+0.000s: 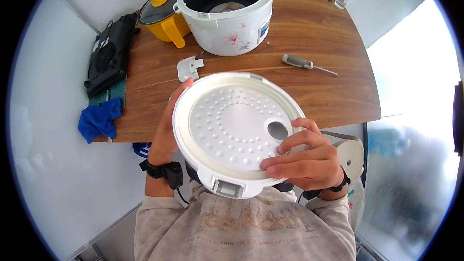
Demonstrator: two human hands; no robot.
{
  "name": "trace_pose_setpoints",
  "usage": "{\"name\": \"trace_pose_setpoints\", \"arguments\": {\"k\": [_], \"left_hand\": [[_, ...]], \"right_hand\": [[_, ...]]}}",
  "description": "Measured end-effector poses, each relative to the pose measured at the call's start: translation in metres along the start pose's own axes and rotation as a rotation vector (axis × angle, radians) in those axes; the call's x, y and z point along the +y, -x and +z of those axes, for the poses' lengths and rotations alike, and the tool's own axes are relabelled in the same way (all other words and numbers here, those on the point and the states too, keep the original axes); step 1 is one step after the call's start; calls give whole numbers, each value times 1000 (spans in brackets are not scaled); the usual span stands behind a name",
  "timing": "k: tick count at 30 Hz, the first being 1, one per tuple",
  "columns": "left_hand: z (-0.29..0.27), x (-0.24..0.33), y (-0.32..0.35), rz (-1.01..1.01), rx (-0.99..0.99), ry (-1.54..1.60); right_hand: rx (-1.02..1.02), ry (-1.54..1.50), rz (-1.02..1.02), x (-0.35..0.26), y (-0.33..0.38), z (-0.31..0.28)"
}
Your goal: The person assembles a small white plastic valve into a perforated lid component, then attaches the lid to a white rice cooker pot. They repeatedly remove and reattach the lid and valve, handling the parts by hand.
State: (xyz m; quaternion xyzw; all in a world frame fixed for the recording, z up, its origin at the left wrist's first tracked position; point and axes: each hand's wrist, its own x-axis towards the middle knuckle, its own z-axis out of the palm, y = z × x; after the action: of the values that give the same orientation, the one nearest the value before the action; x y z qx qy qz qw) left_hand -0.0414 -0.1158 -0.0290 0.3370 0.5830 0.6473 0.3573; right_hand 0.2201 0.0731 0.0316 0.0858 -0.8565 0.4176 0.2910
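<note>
A round white rice cooker lid (232, 125) is held up in front of my chest, its dimpled metal inner plate facing me. My left hand (166, 128) grips the lid's left rim, most of its fingers hidden behind. On the other side, my right hand (311, 157) clasps the right edge, fingertips on the metal plate below a round hole. A latch slot shows at the lid's near edge. Beyond it stands the white, flower-printed rice cooker body (229, 31), open at the top. A small white plastic piece (187, 69) lies between lid and body.
A screwdriver (299, 62) with a grey handle lies on the wooden table (333, 92). At the back left is a yellow pot (166, 21) with a glass lid. A black device (110, 53) and a blue cloth (99, 118) occupy the left edge. A small clear container (340, 3) sits back right.
</note>
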Motion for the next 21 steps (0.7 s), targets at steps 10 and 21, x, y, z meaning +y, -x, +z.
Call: {"name": "trace_pose_setpoints", "arguments": {"k": [10,21], "left_hand": [[-6,10,1,-203,-38,690],[-13,-3,4,-84,47,286]], "right_hand": [[-184,361,-5,3,12,18],[-149,734,178,15,17,38]]}}
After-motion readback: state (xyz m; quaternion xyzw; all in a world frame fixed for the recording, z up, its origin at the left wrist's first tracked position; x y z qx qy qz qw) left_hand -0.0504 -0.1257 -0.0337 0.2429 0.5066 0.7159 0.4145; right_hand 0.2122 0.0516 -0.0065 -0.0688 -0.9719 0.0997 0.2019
